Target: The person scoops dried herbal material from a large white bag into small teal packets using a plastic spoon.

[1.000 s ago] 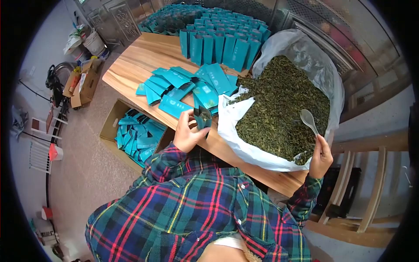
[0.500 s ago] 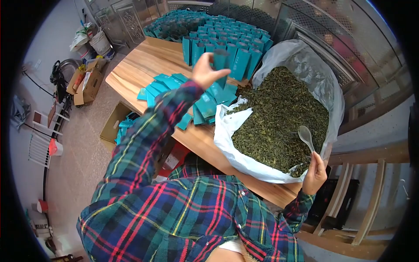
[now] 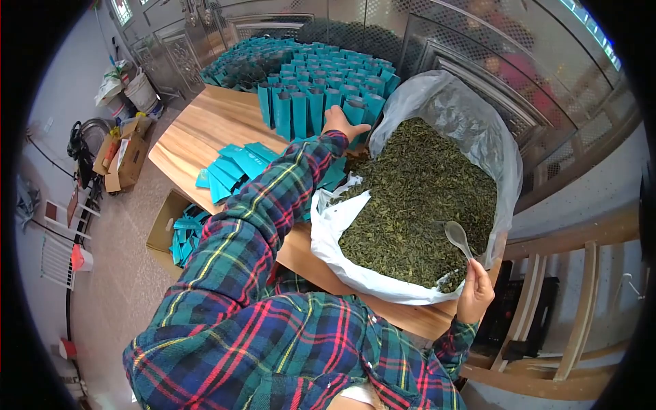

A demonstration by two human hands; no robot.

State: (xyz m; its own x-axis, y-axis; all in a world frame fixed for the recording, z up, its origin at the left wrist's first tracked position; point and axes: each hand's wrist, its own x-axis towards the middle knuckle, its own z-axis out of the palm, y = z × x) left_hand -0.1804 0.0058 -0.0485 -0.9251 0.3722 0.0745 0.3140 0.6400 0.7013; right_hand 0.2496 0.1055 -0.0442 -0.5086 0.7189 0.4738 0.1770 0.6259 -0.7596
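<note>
My left hand [image 3: 343,125] reaches to the front of the standing teal pouches [image 3: 301,113]. Its thumb and fingers are round a teal pouch [image 3: 354,113] at the right end of the front row. In my right hand [image 3: 475,292] is the handle of a clear spoon [image 3: 457,236], its bowl over the dried tea leaves [image 3: 424,198] near their right side. The leaves fill a large white plastic bag [image 3: 369,273], opened wide on the table. Flat teal pouches [image 3: 236,167] lie in a loose pile left of the bag, partly hidden by my left sleeve.
The wooden table [image 3: 184,147] stands against patterned metal doors [image 3: 471,48]. On the floor at left are a cardboard box [image 3: 160,229] of teal packets and another carton [image 3: 126,160]. A wooden frame [image 3: 581,307] stands at right.
My left hand has carried the upright pouch forward, from above the flat pile to the front row of standing pouches. My right hand still holds the spoon over the leaves. The view has shifted.
</note>
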